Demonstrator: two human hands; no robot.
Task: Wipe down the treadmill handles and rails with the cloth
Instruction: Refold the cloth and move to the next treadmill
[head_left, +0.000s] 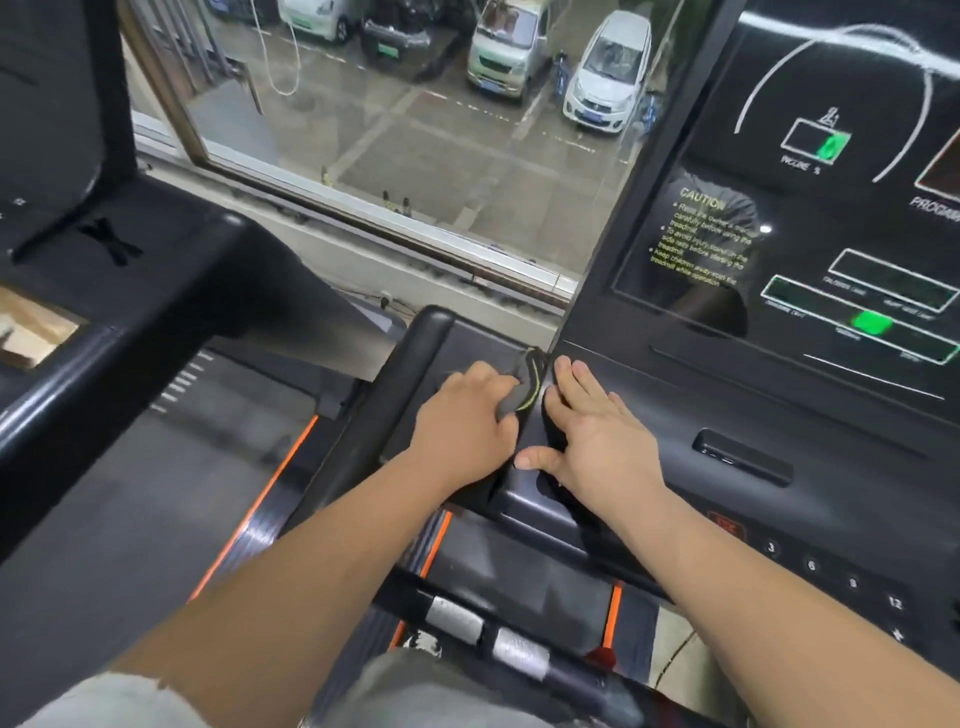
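Left hand (462, 421) grips the cloth (522, 387), pressing it on the left handle (410, 364) by the console (779, 395), right hand (597, 441) flat and holding nothing, so early going I'd say, with the front rail (498, 639) seemingly still unwiped.

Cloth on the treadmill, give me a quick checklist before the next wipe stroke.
1. Cloth in hand: ok, left hand presses it on the console's left corner.
2. Cloth flat: not ok, it looks bunched under the fingers.
3. Right hand away from the controls: ok, it lies flat on bare console surface, short of the number keys.
4. Left handle free to wipe: ok, nothing on it.
5. Belt stopped: cannot tell.
6. Silver grip sensors wiped: cannot tell.
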